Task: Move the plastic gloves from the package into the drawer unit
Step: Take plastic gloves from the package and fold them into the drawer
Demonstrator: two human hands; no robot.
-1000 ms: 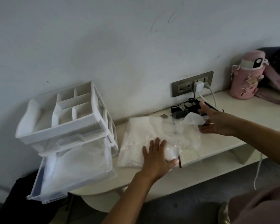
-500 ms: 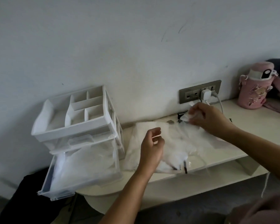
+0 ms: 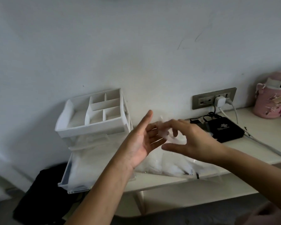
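Observation:
A white drawer unit (image 3: 94, 122) stands on the table's left end, with its clear bottom drawer (image 3: 78, 172) pulled out and holding plastic gloves. The clear package (image 3: 173, 166) of gloves lies flat on the table, below my hands. My left hand (image 3: 141, 142) is raised palm up with straight fingers. My right hand (image 3: 190, 140) is above the package and pinches a thin clear plastic glove (image 3: 167, 135) between its fingers, touching my left fingertips. Motion blur hides the glove's outline.
A black box (image 3: 224, 129) with cables lies behind my right hand, under a wall socket (image 3: 214, 100) with a white plug. A pink bottle (image 3: 272, 98) stands at the far right. A dark bag (image 3: 44, 197) sits on the floor below the drawer.
Both hands have lifted off the package and come together in the air. My right hand has brought the clear glove from the package's far corner to my left hand, whose palm has turned upward.

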